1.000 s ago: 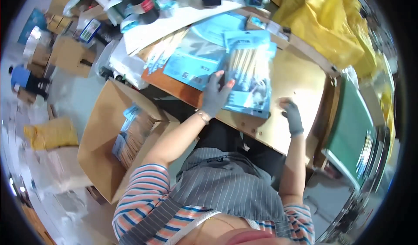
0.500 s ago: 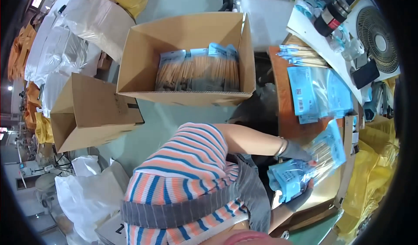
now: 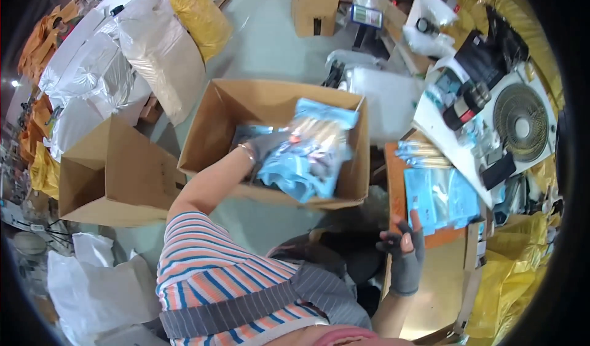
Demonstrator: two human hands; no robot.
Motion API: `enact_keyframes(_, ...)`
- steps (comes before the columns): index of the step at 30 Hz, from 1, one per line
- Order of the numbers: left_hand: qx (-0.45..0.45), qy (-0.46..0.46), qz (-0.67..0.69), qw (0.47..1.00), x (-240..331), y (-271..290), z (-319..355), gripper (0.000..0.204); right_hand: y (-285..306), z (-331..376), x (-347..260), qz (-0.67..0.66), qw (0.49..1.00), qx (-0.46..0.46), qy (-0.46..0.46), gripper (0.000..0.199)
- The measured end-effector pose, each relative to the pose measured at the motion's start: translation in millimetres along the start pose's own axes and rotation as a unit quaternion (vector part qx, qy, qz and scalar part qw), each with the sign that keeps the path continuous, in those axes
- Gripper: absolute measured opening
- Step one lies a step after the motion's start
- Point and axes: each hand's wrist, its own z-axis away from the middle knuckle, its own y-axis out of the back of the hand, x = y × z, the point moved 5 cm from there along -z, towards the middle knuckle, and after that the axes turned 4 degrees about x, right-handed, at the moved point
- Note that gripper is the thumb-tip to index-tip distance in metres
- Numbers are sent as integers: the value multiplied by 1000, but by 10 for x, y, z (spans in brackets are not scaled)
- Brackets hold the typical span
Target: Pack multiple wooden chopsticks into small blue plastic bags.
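Note:
My left hand, in a grey fingerless glove, is closed on blue-and-clear plastic packets of wooden sticks. It holds them above the open cardboard box, in front of me. Beneath them, other blue packets lie inside, mostly covered by the arm and the held ones. My right hand, gloved likewise, is raised empty by the workbench at right, index finger stretched up and the others partly bent. Flat blue bags and loose bundles of sticks rest on that bench.
Another open carton stands to the left. White sacks and a yellow sack surround the floor area. At right, a white table bears a dark flask and a fan; yellow plastic hangs beside the bench.
My left hand has carried the packets from the bench on the right to over the box. My right hand has let go of them and opened. The view has shifted.

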Motion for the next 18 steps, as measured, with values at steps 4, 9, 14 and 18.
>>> enact_keyframes(4, 300, 30, -650, 698, 98, 1549, -98, 74, 479, 51, 374, -28, 996, 74, -45, 59)
enact_keyframes(9, 279, 34, -822, 494, 147, 1152, -332, 69, 1260, 302, 872, 58, 974, 196, -100, 50)
enact_keyframes(14, 256, -196, -531, 784, 167, -329, -717, 34, 1813, 739, 1552, 604, 712, 356, 43, 62)
enact_keyframes(18, 45, -407, -515, 753, -255, -1519, -868, 25, 1680, 927, 1806, 701, 627, 319, 113, 60)
